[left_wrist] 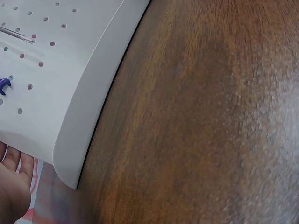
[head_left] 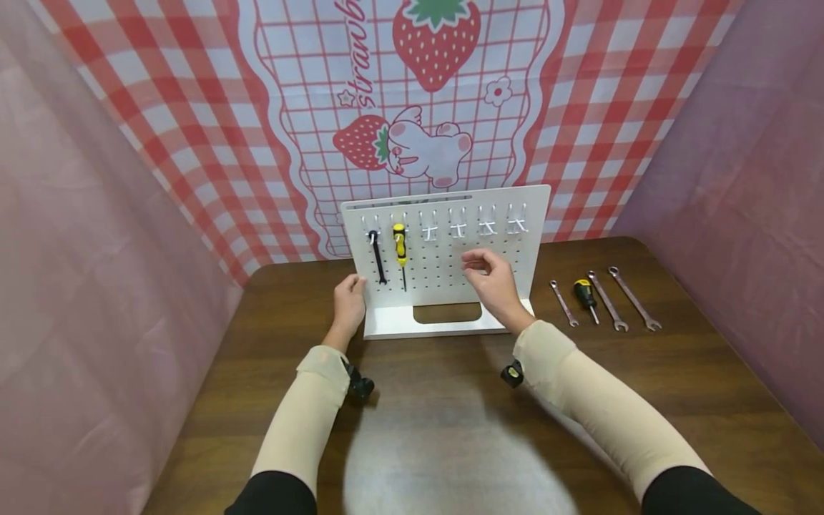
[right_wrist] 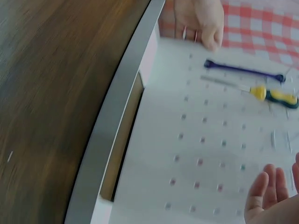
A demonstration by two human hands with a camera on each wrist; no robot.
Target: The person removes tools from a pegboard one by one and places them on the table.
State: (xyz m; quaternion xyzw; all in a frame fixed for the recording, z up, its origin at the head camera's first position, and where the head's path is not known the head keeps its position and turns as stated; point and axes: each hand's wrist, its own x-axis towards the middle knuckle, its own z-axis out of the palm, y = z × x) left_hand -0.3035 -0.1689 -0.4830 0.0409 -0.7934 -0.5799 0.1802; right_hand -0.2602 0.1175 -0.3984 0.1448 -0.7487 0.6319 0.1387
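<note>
A white pegboard (head_left: 444,275) stands upright on its base. At its left edge my left hand (head_left: 350,300) grips the board, fingers reaching behind it; the left wrist view shows those fingers (left_wrist: 18,163) partly hidden by the board. My right hand (head_left: 496,282) hovers in front of the board's right half, fingers loosely bent and holding nothing. On the leftmost hook hangs a dark wrench (head_left: 378,259), which looks purple-blue in the right wrist view. Beside it hangs a yellow-and-black screwdriver (head_left: 400,247), shaft down. Several hooks (head_left: 487,223) to the right carry no tools.
Right of the board, a small wrench (head_left: 563,303), a stubby screwdriver (head_left: 584,292), a medium wrench (head_left: 608,300) and a long wrench (head_left: 634,299) lie on the wooden table (head_left: 438,443). A checked strawberry cloth (head_left: 412,93) hangs behind; pink curtains (head_left: 96,286) flank both sides.
</note>
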